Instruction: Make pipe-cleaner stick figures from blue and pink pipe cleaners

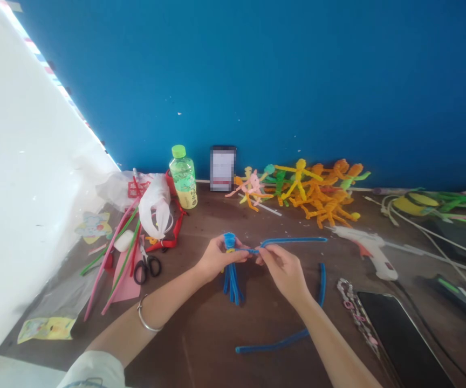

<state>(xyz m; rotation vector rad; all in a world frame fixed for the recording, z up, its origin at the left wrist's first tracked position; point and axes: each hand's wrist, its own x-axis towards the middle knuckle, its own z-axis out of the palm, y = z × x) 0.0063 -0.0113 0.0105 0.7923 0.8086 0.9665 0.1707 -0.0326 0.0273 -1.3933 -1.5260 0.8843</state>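
Pinched in my left hand [216, 260] is a blue pipe cleaner figure [230, 241], with a rounded top, a bit of yellow below it and several blue strands [233, 285] hanging down. My right hand [282, 268] has its fingers closed on a blue pipe cleaner [293, 240] that runs sideways from the figure; its free end points right. The stretch between my two hands looks twisted. Loose on the table, another blue pipe cleaner [273, 345] curves below my right forearm, which partly covers it.
Scissors [147, 269], pink and green pipe cleaners [114, 253] and a white bag [155, 205] lie left. A bottle [183, 180] and a propped phone [223, 170] stand behind. Finished pipe cleaner figures [322, 188], a glue gun [372, 248] and a dark phone [403, 337] are at right.
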